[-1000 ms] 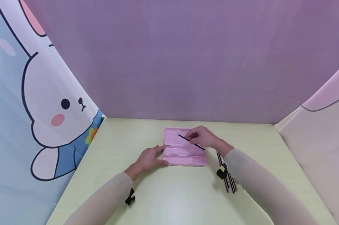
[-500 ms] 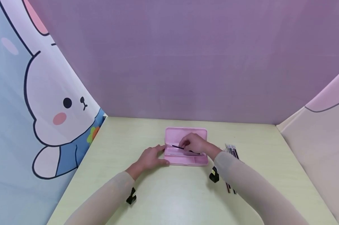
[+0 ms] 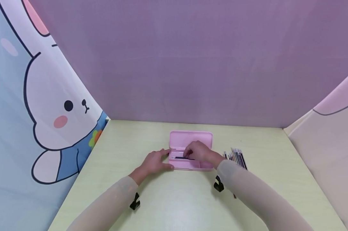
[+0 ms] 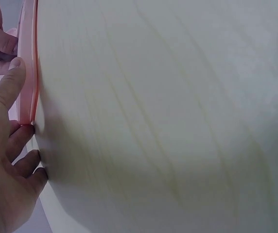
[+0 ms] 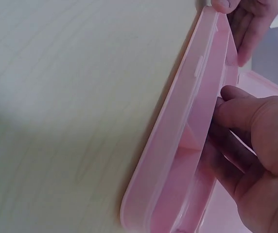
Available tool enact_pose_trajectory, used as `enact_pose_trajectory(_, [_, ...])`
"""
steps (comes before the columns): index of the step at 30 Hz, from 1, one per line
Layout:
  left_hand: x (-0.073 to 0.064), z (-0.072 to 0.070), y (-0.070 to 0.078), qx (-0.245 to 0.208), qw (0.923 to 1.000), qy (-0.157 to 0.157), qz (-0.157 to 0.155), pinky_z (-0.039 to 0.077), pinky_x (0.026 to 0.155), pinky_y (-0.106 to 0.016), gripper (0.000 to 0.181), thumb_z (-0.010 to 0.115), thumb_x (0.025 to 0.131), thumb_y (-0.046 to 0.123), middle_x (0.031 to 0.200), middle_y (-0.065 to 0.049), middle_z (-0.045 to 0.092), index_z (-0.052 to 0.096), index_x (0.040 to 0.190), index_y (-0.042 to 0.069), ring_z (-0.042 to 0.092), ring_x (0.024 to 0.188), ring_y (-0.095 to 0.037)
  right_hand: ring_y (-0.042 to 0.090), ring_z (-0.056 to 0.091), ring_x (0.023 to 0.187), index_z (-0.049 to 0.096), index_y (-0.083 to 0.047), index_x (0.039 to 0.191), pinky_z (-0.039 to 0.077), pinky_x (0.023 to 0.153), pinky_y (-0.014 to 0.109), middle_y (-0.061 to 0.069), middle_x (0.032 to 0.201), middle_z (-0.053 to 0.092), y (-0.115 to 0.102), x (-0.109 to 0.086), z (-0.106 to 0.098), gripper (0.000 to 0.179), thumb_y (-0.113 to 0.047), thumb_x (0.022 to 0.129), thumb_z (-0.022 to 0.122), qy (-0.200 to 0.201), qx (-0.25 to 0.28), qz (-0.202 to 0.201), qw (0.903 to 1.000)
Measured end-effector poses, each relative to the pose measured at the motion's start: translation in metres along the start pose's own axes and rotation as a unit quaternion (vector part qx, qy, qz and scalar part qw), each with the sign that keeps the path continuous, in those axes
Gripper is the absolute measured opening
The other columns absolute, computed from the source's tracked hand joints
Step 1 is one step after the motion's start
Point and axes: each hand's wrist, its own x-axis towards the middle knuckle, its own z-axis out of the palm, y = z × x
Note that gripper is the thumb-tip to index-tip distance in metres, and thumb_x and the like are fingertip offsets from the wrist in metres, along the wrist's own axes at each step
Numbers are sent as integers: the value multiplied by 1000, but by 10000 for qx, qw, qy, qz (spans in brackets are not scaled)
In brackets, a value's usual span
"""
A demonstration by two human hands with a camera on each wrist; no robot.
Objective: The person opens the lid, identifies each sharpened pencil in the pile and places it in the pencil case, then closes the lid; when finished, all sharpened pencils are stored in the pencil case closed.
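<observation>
An open pink pencil case lies on the table, its lid folded back. My left hand holds the case's left end; the left wrist view has the thumb on the front wall and the other fingers round the end. In the long back compartment lies a dark pencil with a pale end. My right hand reaches into that compartment with fingers bent down, pinching the pencil. Its fingertips are partly hidden behind the divider in the right wrist view, and the pencil cannot be seen there.
Several more pencils lie in a loose bunch on the table right of the case, partly under my right forearm. A small front-right compartment is set off by a cross wall. A purple cloth wall stands along the table's back edge.
My right hand has carried the pencil from above the lid down and toward me into the back compartment, turning it level with the case. The left hand has stayed at the case's left end.
</observation>
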Motion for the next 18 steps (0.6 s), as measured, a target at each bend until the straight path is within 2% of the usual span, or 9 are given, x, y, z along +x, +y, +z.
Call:
enact_pose_trajectory(8, [0, -1, 1, 0, 10000, -9, -34, 42, 117, -55, 91, 83, 80, 54, 151, -18, 55, 47, 155, 18, 50, 141, -40, 7, 68, 92, 84, -20, 94, 58, 92, 30, -9, 92, 78, -3, 0, 1, 25, 2, 88, 76, 22, -76, 240, 9997])
enact_pose_trajectory(18, [1, -1, 1, 19, 10000, -42, -78, 41, 117, -55, 90, 83, 81, 54, 151, -18, 53, 47, 155, 19, 49, 141, -41, 8, 68, 91, 83, -14, 99, 60, 89, 30, -5, 96, 78, -2, -5, -2, 19, 1, 90, 75, -31, 345, 126, 9993])
